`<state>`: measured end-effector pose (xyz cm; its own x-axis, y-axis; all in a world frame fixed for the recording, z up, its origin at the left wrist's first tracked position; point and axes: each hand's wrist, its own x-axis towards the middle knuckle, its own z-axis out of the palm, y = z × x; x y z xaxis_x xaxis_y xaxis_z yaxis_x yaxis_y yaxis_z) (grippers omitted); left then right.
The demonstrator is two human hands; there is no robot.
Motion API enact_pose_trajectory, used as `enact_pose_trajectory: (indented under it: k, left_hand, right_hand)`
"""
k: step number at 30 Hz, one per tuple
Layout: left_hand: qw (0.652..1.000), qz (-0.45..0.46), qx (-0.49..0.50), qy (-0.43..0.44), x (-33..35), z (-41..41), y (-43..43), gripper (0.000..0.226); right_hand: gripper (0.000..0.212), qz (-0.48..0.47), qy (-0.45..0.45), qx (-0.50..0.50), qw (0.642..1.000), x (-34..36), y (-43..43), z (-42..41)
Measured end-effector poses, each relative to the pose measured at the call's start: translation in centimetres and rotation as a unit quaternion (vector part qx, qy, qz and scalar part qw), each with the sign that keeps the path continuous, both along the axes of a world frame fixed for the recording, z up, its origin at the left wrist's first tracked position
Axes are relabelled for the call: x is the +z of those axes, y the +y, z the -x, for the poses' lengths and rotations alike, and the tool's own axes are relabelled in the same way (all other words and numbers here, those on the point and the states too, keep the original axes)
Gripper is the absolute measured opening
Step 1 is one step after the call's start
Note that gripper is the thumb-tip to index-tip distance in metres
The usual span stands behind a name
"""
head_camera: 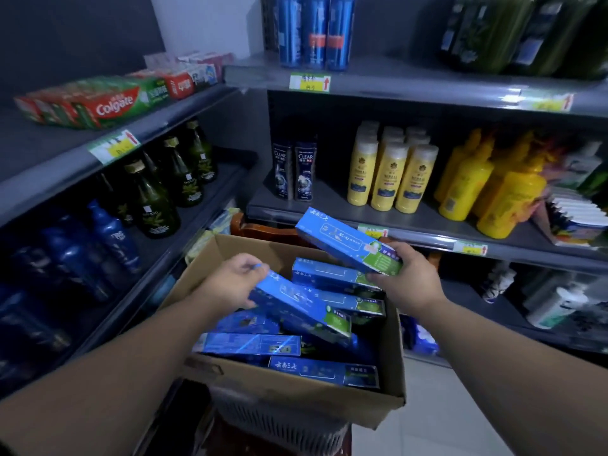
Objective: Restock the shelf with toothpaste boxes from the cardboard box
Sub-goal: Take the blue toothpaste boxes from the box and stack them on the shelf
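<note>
An open cardboard box (296, 394) sits low in the middle, with several blue toothpaste boxes (253, 344) lying loose inside. My left hand (232, 279) grips the end of one blue toothpaste box (297, 306), tilted above the pile. My right hand (408, 278) grips the green end of a second blue toothpaste box (345, 241), held higher over the carton's far side. The left shelf (49, 149) carries a row of red and green Colgate boxes (95, 102) near its front edge.
Green bottles (158, 205) and blue bottles (108, 235) fill the lower left shelves. Ahead stand dark shampoo bottles (296, 172), yellow bottles (391, 176) and tall blue cans (316, 31). A grey basket (279, 422) sits under the carton. Pale floor tiles (437, 413) lie at the right.
</note>
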<state>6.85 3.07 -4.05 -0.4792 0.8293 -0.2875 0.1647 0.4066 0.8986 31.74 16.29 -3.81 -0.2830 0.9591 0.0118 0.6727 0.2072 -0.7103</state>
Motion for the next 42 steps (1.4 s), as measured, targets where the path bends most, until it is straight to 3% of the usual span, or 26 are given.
enact_pose_trajectory:
  k: [9,17,21,25,29,42]
  left_hand:
    - [0.971,-0.076,0.22,-0.05,6.6,-2.2,-8.8,0.026]
    - [0.93,-0.124,0.336,-0.084,10.8,-4.4,-16.0,0.041]
    - [0.917,-0.161,0.359,-0.061,13.1,-4.4,-19.8,0.044]
    - [0.91,-0.184,0.37,-0.042,15.1,-2.9,-23.9,0.048]
    - [0.9,-0.228,0.369,-0.041,16.8,-0.7,-28.6,0.035]
    - [0.832,-0.325,0.449,-0.025,19.9,10.4,-43.9,0.028]
  right_hand:
    - [0.034,0.055,0.125,0.079,0.987,4.8,-4.4,0.2]
    - [0.023,0.215,0.263,0.139,0.93,8.5,-9.8,2.9]
    - [0.028,0.256,0.308,0.161,0.902,10.5,-12.5,5.6]
    - [0.029,0.245,0.315,0.195,0.896,12.3,-15.8,9.2]
    - [0.03,0.197,0.278,0.253,0.905,14.0,-19.3,13.3]
    - [0.037,0.104,0.263,0.346,0.895,18.0,-29.7,28.9]
